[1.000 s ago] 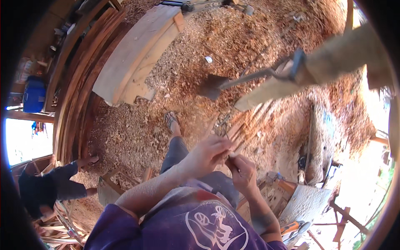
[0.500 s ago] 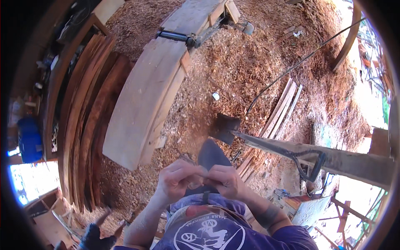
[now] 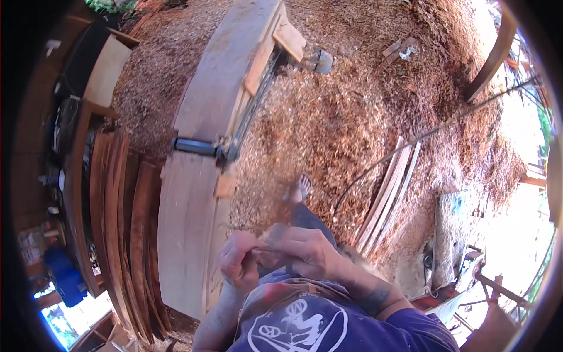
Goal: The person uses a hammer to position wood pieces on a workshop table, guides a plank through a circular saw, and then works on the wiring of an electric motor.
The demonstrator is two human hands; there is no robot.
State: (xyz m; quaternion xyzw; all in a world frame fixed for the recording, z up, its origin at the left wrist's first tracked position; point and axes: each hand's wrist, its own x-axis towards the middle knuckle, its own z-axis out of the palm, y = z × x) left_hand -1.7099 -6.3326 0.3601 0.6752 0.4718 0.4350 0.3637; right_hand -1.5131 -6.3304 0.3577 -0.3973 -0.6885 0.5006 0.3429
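Sawdust (image 3: 352, 111) covers the floor around a long pale plank (image 3: 193, 199), crossed by a dark clamp (image 3: 196, 146). Stacked boards (image 3: 123, 234) lie left of it, thin slats (image 3: 390, 188) right, a blue container (image 3: 61, 276) far left. Left hand (image 3: 237, 264) and right hand (image 3: 305, 252) meet at the chest, each grip closed narrow; the small object between them is too blurred to identify.

1. Daylight is bright and warm over the sawdust floor (image 3: 352, 105).
2. The far right rim is blown out white with glare.
3. The left side lies in deep shade.
4. Both hands, left hand (image 3: 240, 264) and right hand (image 3: 305, 249), are motion-blurred.
5. Fisheye bends the long plank (image 3: 193, 193) near the black rim.
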